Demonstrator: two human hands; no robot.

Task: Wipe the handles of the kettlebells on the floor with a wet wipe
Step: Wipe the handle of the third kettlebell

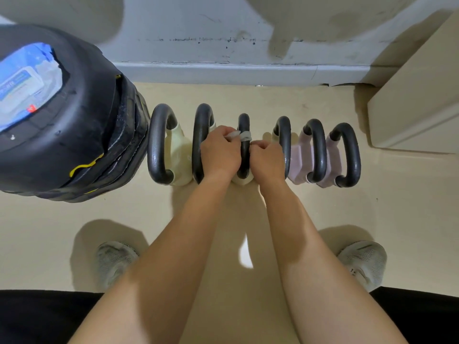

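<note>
A pack of wipes [23,83] lies on the black stack [82,135] at your left; beside it the kettlebells [178,155] line the wall; your left hand [219,150] pinches the wet wipe [244,136] – looped round the third handle [244,161] – and your right hand [267,155] pinches its other end.

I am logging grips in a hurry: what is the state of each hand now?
Left hand: closed, pinching the wet wipe looped over the third handle.
Right hand: closed, apparently pinching its other end.

Bare arms [173,244], grey mesh trainers [115,259], black legwear [37,316].
</note>
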